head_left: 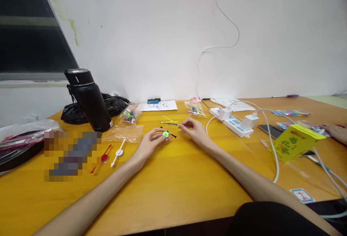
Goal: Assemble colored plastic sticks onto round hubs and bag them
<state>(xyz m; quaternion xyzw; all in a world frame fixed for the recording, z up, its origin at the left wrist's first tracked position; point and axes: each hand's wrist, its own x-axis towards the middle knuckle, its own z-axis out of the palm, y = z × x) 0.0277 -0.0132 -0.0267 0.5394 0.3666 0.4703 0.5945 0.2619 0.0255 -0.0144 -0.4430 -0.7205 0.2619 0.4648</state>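
Note:
My left hand [150, 145] pinches a bright green round disc [165, 134] between thumb and fingertips. My right hand [195, 130] is closed in a pinch a little to the right; whatever is at its fingertips is too small to make out. Between and just beyond my hands lie a blue arrow [170, 123], thin yellow and green arrow pieces and a black arrow [173, 136], partly hidden by my left hand. Left of my left hand, a white spinner arrow [119, 153] and a red spinner arrow [104, 157] lie on the table, each with a round hub.
A black flask [90, 98] stands at left beside a black plastic bag [73, 114]. Clear bags of coloured parts [130, 115] [194, 108] lie at the back. At right are a power strip [233, 122], white cables, a yellow card [295, 142], a phone and another person's hand [337, 132].

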